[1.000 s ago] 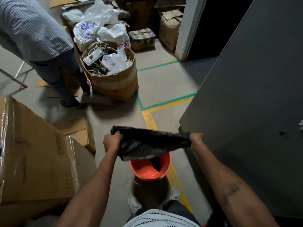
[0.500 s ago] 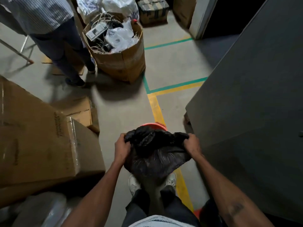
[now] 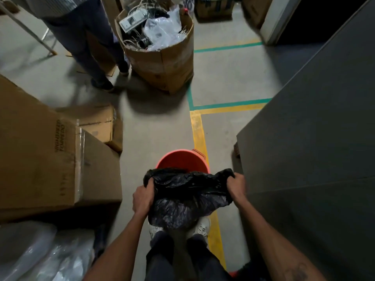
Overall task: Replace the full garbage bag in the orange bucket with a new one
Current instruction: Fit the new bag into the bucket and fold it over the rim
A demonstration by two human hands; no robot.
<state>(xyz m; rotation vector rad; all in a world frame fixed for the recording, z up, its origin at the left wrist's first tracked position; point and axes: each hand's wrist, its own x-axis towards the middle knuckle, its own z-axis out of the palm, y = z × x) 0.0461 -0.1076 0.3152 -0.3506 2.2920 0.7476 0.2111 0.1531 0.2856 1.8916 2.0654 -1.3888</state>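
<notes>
The left hand (image 3: pixel 143 197) and right hand (image 3: pixel 236 186) each bunch an edge of the black garbage bag (image 3: pixel 188 197) in curled fingers. They hold it stretched between them over the near rim of the orange bucket (image 3: pixel 182 160). The film looks thin, limp and light, probably slippery and easily torn, so the mouth hem is the place to grip. Well beyond the bucket stands a brown paper sack (image 3: pixel 162 63) of waste.
</notes>
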